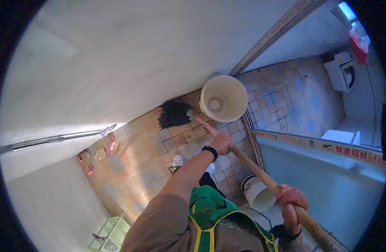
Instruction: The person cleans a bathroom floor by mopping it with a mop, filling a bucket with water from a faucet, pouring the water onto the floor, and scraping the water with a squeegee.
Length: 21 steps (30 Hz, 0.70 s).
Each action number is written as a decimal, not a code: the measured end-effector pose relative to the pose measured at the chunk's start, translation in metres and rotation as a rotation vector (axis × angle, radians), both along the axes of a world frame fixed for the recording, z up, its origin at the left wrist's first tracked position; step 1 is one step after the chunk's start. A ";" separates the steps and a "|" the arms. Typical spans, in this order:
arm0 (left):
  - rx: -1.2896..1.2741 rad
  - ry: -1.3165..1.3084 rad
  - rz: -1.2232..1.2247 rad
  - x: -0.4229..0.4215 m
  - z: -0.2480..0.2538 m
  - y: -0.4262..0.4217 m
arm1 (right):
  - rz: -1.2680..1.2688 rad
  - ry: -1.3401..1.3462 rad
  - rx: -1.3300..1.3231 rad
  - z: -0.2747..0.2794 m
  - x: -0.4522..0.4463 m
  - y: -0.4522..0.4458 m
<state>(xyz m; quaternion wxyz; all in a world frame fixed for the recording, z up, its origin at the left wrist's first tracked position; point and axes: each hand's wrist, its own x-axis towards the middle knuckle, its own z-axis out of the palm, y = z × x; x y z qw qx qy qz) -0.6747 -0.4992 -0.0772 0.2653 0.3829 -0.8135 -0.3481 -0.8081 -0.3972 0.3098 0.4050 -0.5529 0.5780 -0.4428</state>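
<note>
A mop with a long wooden handle (256, 171) runs diagonally across the view. Its black head (174, 114) lies spread on the tiled floor, beside the foot of the wall. My left hand (222, 143), with a black band at the wrist, is wrapped round the lower part of the handle. Higher up, close to my body, my right hand (292, 200) grips the same handle. Just beyond the mop head stands a cream bucket (223, 98), its inside visible from above.
A second white bucket (260, 195) is near my right side. An aluminium door frame (319, 145) with frosted glass stands at the right. A washing machine (340, 72) is in the far room. Slippers (99, 154) lie along the left wall, and a green rack (111, 232) stands at lower left.
</note>
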 end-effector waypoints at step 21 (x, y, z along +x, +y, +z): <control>0.581 0.116 -0.028 -0.108 -0.051 0.144 | -0.243 -0.059 -0.252 0.020 -0.088 0.044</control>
